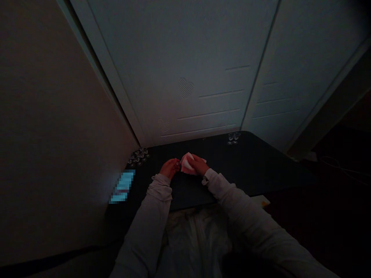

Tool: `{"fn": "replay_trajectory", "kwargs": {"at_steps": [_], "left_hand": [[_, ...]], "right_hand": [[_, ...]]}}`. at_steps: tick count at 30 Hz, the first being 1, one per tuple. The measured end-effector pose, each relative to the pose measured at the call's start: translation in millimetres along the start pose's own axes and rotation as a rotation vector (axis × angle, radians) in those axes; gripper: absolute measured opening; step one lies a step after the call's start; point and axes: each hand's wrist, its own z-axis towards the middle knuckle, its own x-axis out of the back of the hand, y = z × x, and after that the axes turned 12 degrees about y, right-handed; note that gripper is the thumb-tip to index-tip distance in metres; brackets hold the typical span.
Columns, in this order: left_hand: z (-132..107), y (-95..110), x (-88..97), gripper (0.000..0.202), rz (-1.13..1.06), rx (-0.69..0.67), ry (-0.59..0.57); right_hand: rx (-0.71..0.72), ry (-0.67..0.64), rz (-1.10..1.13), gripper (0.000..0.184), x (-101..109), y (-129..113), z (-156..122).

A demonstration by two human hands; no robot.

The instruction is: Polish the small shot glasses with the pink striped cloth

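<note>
The scene is very dim. My right hand (199, 165) is closed on a small pink-white cloth or tissue (186, 162) above the dark table (246, 170). My left hand (169, 168) is curled right beside it, fingertips pinched on something small that I cannot make out; it may be a glass piece. Both hands meet near the table's middle. Pale sleeves cover both arms.
A cluster of several small shiny glass objects (138, 156) sits at the table's back left corner, and a smaller group (233, 138) at the back. A glowing blurred screen (122, 186) lies at the left edge. White panelled doors (203, 77) stand behind the table.
</note>
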Motion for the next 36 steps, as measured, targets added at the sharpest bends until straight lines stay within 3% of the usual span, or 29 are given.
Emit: {"fn": "replay_trajectory", "kwargs": {"at_steps": [7,19,36], "left_hand": [[-0.1,0.0,3.4,0.027,0.030,0.022,0.003],[0.1,-1.1,0.9,0.027,0.037,-0.032,0.047],[1.0,0.2,-1.1,0.032,0.061,-0.044,0.159]], "right_hand": [[-0.049,-0.037,0.059,0.026,2.4,4.3,3.2],[0.120,0.036,-0.248,0.020,1.4,-3.6,-3.8],[0.152,0.024,-0.181,0.019,0.6,0.9,-2.7]]}}
